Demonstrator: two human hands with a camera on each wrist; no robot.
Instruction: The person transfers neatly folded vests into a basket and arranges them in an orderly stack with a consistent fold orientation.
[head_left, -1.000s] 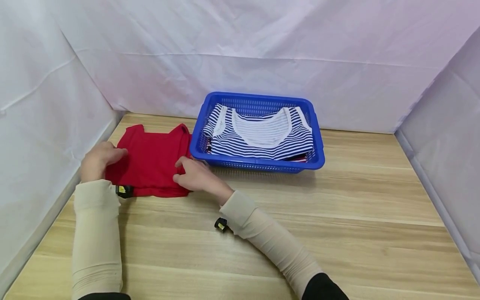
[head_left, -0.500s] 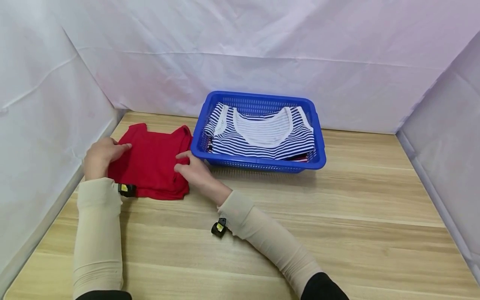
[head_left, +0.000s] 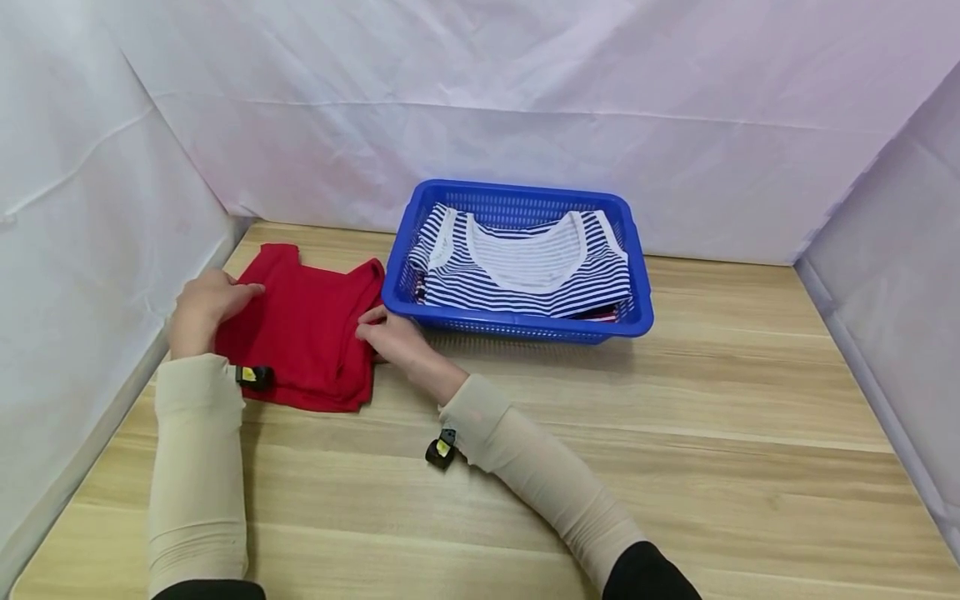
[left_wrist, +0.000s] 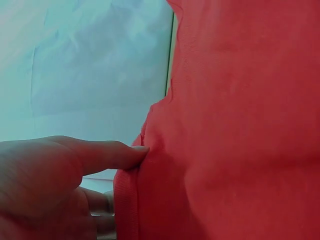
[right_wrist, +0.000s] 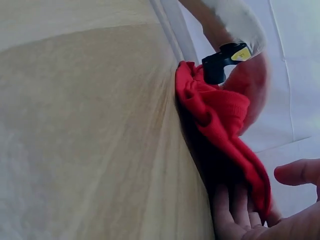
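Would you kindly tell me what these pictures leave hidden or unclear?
- Head view: whatever lies under the striped shirt in the blue basket; only a sliver shows.
- Left wrist view: left hand cut off by the frame edge; red shirt fills the frame.
- Right wrist view: right hand's fingers slip under the red cloth; picture blurred.

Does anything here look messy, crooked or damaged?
Nothing stands out. The red garment lies folded on the table between both hands, and the striped top sits neatly in the blue basket.

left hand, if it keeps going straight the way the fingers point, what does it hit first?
More of the red shirt: the left hand grips its left edge, fingers pointing right across it. Past that, probably the right hand; depth is unclear.
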